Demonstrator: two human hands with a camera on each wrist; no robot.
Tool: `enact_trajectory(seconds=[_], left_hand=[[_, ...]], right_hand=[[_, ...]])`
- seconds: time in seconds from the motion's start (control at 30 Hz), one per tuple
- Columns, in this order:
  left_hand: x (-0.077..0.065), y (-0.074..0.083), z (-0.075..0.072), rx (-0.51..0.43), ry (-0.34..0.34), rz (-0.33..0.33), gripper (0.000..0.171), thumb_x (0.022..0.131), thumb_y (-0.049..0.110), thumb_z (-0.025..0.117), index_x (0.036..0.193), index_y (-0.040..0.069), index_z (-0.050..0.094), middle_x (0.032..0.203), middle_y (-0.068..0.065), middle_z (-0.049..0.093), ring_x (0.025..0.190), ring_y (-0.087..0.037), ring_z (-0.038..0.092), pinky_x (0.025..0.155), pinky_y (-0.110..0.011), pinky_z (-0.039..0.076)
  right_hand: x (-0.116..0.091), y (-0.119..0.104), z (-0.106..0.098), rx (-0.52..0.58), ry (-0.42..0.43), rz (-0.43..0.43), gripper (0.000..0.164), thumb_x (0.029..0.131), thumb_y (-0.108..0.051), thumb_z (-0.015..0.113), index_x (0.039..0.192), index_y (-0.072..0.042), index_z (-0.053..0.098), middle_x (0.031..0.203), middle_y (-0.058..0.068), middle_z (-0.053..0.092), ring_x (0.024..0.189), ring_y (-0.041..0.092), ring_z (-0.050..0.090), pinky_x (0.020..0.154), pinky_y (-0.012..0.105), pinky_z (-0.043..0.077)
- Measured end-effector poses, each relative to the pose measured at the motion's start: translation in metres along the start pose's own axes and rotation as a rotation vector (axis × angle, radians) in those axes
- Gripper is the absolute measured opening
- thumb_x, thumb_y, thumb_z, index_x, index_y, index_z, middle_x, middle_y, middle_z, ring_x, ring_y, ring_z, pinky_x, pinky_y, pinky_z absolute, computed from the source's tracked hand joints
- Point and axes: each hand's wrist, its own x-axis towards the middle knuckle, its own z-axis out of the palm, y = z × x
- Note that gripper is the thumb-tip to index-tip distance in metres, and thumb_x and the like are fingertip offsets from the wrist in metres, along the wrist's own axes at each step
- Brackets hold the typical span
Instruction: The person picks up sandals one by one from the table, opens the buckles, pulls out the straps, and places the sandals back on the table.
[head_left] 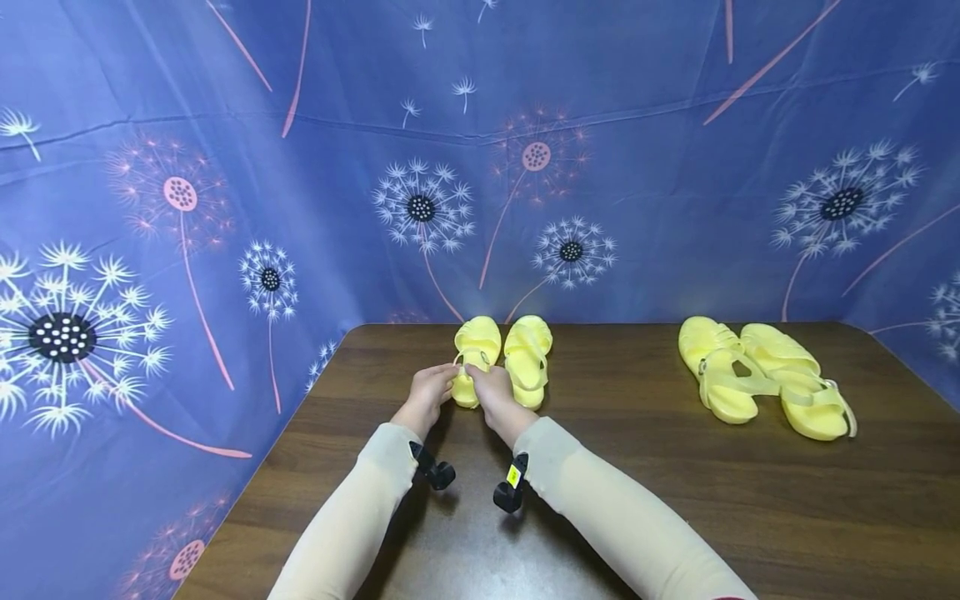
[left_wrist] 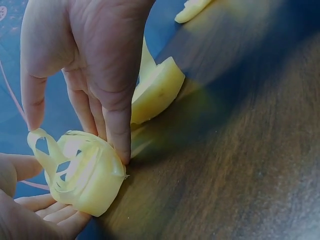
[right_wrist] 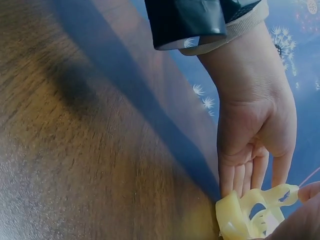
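A yellow strappy sandal [head_left: 478, 332] stands at the table's far side, between my two hands. My left hand [head_left: 427, 394] holds it from the left, fingers along its side and thumb at the strap [left_wrist: 42, 147]. From the other side my right hand [head_left: 497, 393] holds it too; in the left wrist view its fingers touch the sandal's side and its thumb meets the strap. The buckle area is partly hidden by the fingers. Close on the right stands a matching yellow sandal [head_left: 527, 354], which neither hand grips.
Another pair of yellow sandals lies at the right of the brown wooden table [head_left: 622, 467]: one on the left [head_left: 708, 337] and one beside it [head_left: 780, 348], straps across them. A blue dandelion-print curtain [head_left: 637, 217] hangs behind the table. Both wrists wear black cameras.
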Motion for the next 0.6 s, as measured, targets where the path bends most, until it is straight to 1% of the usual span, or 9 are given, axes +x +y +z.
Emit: enact_trajectory(seconds=[0.2,0.3,0.4,0.5,0.6], left_hand=[[-0.003,-0.002,-0.001,-0.002,0.006,0.014,0.042,0.095,0.01,0.058,0.132,-0.009,0.052,0.141,-0.027,0.048,0.133,-0.039,0.044,0.108,-0.044,0.043],[-0.006,-0.002,-0.004,-0.005,0.003,0.013,0.043,0.094,0.01,0.059,0.133,-0.009,0.051,0.141,-0.027,0.048,0.132,-0.038,0.045,0.107,-0.042,0.043],[-0.011,-0.004,-0.006,0.01,-0.002,0.017,0.044,0.095,0.01,0.059,0.133,-0.009,0.051,0.14,-0.027,0.049,0.131,-0.037,0.047,0.106,-0.042,0.044],[-0.017,-0.006,-0.008,0.025,-0.004,0.015,0.044,0.095,0.011,0.059,0.133,-0.009,0.051,0.139,-0.027,0.05,0.129,-0.038,0.048,0.106,-0.042,0.045],[-0.025,-0.009,-0.011,0.024,-0.01,0.011,0.045,0.095,0.009,0.059,0.134,-0.01,0.049,0.138,-0.029,0.049,0.128,-0.038,0.049,0.106,-0.042,0.044]], right_hand=[[-0.003,0.001,0.001,-0.01,-0.007,-0.002,0.064,0.093,-0.025,0.06,0.138,0.015,0.039,0.144,0.028,0.043,0.133,0.035,0.044,0.113,0.043,0.036],[-0.007,0.001,0.001,-0.003,-0.016,-0.007,0.059,0.093,-0.024,0.061,0.134,0.014,0.045,0.138,0.027,0.05,0.127,0.033,0.05,0.109,0.042,0.04],[-0.013,0.003,0.0,0.001,-0.027,-0.015,0.053,0.093,-0.023,0.061,0.13,0.014,0.05,0.132,0.025,0.056,0.121,0.032,0.054,0.106,0.042,0.043],[-0.019,0.006,-0.001,-0.004,-0.036,-0.021,0.052,0.092,-0.022,0.061,0.129,0.014,0.051,0.131,0.025,0.056,0.121,0.031,0.054,0.106,0.042,0.044],[-0.025,0.008,-0.003,0.002,-0.042,-0.025,0.048,0.091,-0.019,0.062,0.125,0.014,0.054,0.127,0.024,0.059,0.116,0.03,0.057,0.102,0.04,0.046]])
